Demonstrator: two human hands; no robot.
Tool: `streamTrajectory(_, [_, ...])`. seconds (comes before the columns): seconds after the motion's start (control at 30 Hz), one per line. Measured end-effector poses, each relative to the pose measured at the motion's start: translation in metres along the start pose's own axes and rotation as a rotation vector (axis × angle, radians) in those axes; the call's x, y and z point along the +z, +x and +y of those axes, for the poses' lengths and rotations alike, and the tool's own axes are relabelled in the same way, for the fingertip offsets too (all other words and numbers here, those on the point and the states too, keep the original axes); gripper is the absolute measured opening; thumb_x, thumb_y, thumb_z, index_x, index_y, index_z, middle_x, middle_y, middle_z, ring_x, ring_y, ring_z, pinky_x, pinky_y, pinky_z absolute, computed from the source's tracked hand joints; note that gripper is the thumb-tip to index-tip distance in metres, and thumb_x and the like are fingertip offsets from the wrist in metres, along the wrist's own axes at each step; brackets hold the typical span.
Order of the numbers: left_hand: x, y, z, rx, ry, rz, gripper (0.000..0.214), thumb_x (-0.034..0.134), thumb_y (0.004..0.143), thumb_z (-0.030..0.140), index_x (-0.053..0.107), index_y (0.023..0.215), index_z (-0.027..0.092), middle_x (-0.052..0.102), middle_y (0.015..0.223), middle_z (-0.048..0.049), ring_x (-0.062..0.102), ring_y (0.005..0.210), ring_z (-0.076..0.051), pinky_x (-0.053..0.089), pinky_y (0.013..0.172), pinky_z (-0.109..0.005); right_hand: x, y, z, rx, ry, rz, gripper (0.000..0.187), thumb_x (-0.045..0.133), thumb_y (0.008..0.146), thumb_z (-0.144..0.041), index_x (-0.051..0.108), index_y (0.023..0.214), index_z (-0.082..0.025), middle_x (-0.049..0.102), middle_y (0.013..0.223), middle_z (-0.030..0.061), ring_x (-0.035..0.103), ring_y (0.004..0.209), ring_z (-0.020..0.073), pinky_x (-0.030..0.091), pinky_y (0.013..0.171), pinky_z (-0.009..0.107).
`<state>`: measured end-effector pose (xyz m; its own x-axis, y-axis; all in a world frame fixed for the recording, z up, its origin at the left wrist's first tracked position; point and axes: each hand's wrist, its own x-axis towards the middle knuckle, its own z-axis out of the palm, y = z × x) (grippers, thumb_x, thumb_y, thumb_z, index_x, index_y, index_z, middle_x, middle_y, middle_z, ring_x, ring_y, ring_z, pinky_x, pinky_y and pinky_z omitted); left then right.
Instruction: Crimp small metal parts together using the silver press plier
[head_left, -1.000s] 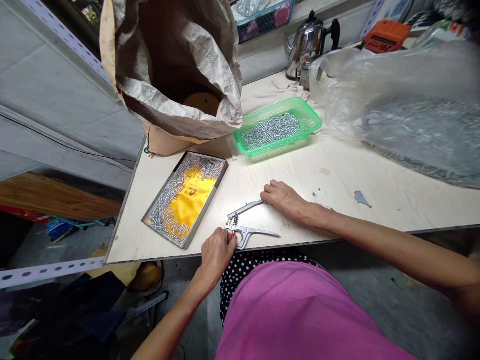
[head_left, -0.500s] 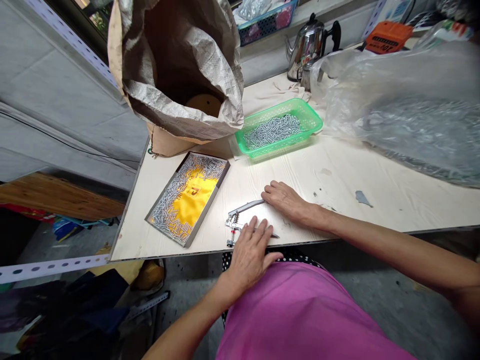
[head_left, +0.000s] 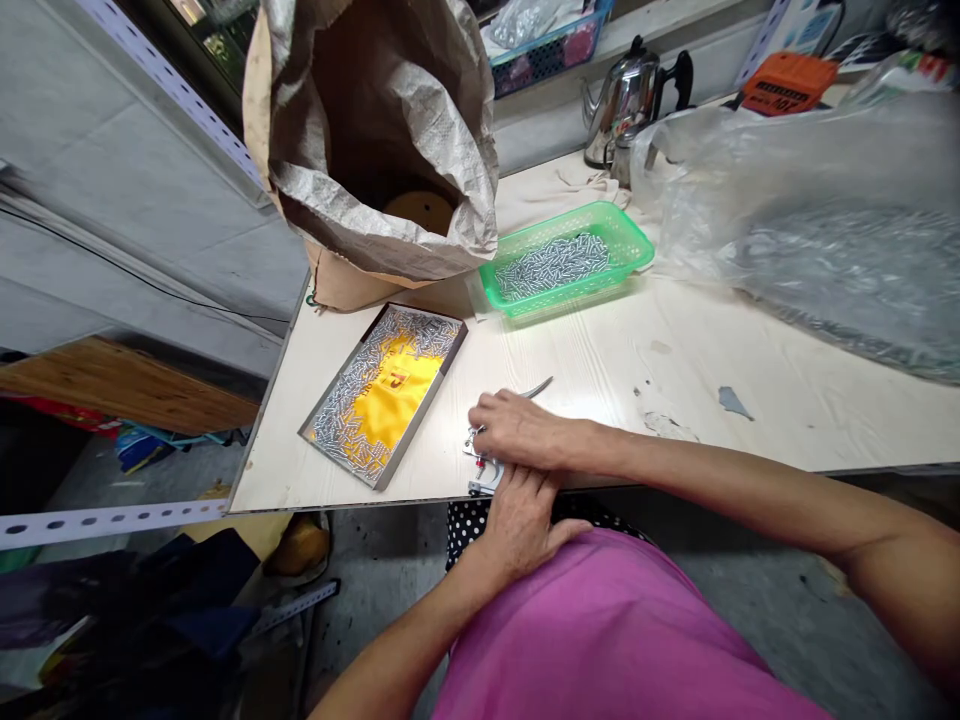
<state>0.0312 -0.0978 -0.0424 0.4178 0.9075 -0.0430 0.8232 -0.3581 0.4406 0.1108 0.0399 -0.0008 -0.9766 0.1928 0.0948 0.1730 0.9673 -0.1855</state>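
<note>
A metal plier-like hand tool [head_left: 484, 478] with a spring lies near the table's front edge. The tip of its upper handle [head_left: 541, 386] sticks out beyond my right hand. My right hand [head_left: 517, 430] is curled over the tool's head and upper handle, gripping it. My left hand [head_left: 525, 515] lies flat across the lower handle at the table edge, thumb spread, its fingertips tucked under my right wrist. A shallow tray [head_left: 450, 352] with a yellow bottom and several small metal pins sits just left of the tool.
A green basket [head_left: 637, 243] of metal pins stands behind. A big open paper sack [head_left: 390, 200] fills the back left. A clear plastic bag [head_left: 810, 220] of parts covers the right. A steel kettle [head_left: 630, 100] and an orange device [head_left: 787, 82] are at the back.
My right hand slid left from the upper handle's tip onto the tool's head. My left hand went from pinching the tool's head to lying flat on the lower handle. The upper handle now points further back.
</note>
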Motion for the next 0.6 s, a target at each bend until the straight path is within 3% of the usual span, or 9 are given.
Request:
streamTrajectory(0.07, [0.004, -0.001, 0.0, -0.03, -0.017, -0.011, 0.071, 0.053, 0.088, 0.061, 0.041, 0.141, 0.015, 0.051, 0.14, -0.0196, 0.044, 0.133, -0.036, 0.036, 0.109, -0.056, 0.01, 0.011, -0.01, -0.13, 0.007, -0.04, 0.011, 0.065, 0.088, -0.026, 0.069, 0.078, -0.024, 0.06, 0.094, 0.0061, 0.045, 0.092, 0.0232, 0.029, 0.068, 0.035])
streamTrajectory(0.2, [0.006, -0.001, 0.002, -0.046, -0.046, -0.03, 0.072, 0.055, 0.087, 0.059, 0.038, 0.143, 0.017, 0.049, 0.143, -0.0182, 0.043, 0.134, -0.038, 0.036, 0.108, -0.057, 0.028, 0.023, -0.014, -0.256, -0.061, -0.011, 0.007, 0.066, 0.085, -0.023, 0.068, 0.079, -0.024, 0.06, 0.096, 0.0067, 0.045, 0.098, 0.0256, 0.032, 0.076, 0.038])
streamTrajectory(0.37, [0.01, 0.008, 0.009, -0.098, -0.133, -0.056, 0.076, 0.051, 0.087, 0.063, 0.037, 0.146, 0.019, 0.05, 0.143, -0.0163, 0.042, 0.135, -0.039, 0.034, 0.111, -0.056, 0.028, 0.028, -0.019, -0.325, -0.077, 0.005, 0.008, 0.061, 0.085, -0.019, 0.063, 0.078, -0.02, 0.06, 0.09, 0.0062, 0.047, 0.094, 0.023, 0.034, 0.082, 0.038])
streamTrajectory(0.5, [0.009, 0.024, 0.01, -0.08, -0.158, 0.016, 0.084, 0.051, 0.085, 0.068, 0.03, 0.151, 0.02, 0.037, 0.153, -0.0152, 0.032, 0.142, -0.038, 0.03, 0.116, -0.055, 0.005, 0.032, -0.003, -0.151, -0.069, 0.132, 0.01, 0.052, 0.09, -0.015, 0.06, 0.084, -0.018, 0.06, 0.08, 0.0048, 0.048, 0.079, 0.0197, 0.035, 0.073, 0.034])
streamTrajectory(0.6, [0.005, 0.034, 0.011, -0.003, -0.153, 0.064, 0.088, 0.052, 0.086, 0.064, 0.02, 0.154, 0.018, 0.023, 0.159, -0.0149, 0.018, 0.147, -0.035, 0.02, 0.12, -0.057, -0.036, 0.026, 0.042, 0.098, -0.154, 0.318, 0.015, 0.048, 0.087, -0.008, 0.06, 0.087, -0.017, 0.06, 0.079, 0.0065, 0.047, 0.075, 0.0201, 0.034, 0.068, 0.033])
